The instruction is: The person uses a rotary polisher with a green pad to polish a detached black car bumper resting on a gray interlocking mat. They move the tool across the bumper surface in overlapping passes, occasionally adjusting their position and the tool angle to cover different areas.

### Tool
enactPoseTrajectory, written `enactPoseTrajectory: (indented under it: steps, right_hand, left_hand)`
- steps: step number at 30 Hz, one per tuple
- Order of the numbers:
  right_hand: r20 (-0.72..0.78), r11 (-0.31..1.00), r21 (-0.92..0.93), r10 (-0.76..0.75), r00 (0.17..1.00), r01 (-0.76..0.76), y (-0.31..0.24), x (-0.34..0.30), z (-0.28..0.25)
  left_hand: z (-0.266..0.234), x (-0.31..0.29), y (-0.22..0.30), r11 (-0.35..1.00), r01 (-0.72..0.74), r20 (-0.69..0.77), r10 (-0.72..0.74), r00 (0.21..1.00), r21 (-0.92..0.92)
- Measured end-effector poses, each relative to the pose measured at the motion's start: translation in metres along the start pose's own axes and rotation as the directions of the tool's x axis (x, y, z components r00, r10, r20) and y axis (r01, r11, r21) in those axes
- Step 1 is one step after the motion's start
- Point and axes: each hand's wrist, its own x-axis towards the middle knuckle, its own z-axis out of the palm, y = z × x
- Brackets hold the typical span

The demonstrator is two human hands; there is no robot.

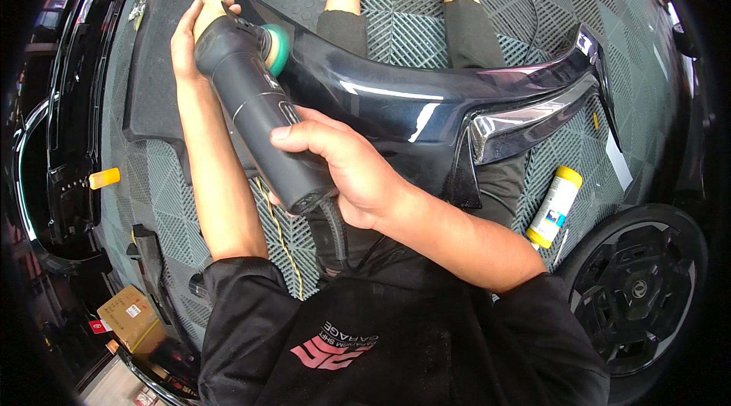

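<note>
Polisher [255, 105]: dark grey handheld machine polisher, lying on a slant from about 5 o'clock up to 11 o'clock, left of the picture's centre.
Polishing pad [277, 49]: green round pad at the tool's head, pressed against the glossy panel at about 11 o'clock from centre.
Left hand [192, 33]: wrapped over the top of the polisher's head, fingers curled round it, palm on the housing.
Right hand [346, 166]: clenched round the rear grip of the polisher, thumb lying along the top of the body, near centre.
Cord [335, 227]: black cable leaving the butt of the tool just below the right hand, running down toward the person's chest.
Bumper panel [396, 94]: long, glossy dark car body part curving from 11 o'clock across to 3 o'clock, resting over the person's lap, with bright reflections on it.
Chrome trim [525, 128]: shiny strip at the panel's right end, about 3 o'clock.
Bottle [556, 206]: white bottle with yellow ends lying on the floor at about 4 o'clock, well apart from both hands.
Wheel [636, 288]: black wheel and tyre at about 4 to 5 o'clock, just beyond the bottle.
Floor tiles [411, 33]: grey grid tiles under everything.
Cardboard box [131, 318]: brown box at about 8 o'clock, near the picture's edge.
Orange piece [104, 178]: small orange part at 9 o'clock, beside dark trim parts.
</note>
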Motion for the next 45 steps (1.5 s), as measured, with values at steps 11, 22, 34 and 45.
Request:
enactPoseTrajectory:
  steps: [11,22,34,45]
  right_hand:
    - [-0.017,0.986,0.163,-0.02,1.0,0.022,-0.015,0.007,-0.002]
    - [0.009,0.989,0.142,-0.038,0.999,0.036,-0.01,-0.024,-0.017]
    - [-0.031,0.971,0.236,-0.019,0.999,0.026,-0.022,-0.114,-0.029]
    - [-0.101,0.978,0.19,-0.071,0.992,0.089,-0.031,-0.205,-0.06]
  left_hand:
    - [0.012,0.037,0.001,0.994,0.068,0.026,-0.071,0.997,0.088]
    - [0.053,0.024,-0.021,0.991,0.089,-0.012,-0.088,0.996,0.103]
    - [0.139,-0.007,-0.065,0.978,0.177,-0.015,-0.177,0.984,0.114]
    - [0.209,-0.023,-0.134,0.985,0.013,0.065,-0.025,0.998,0.17]
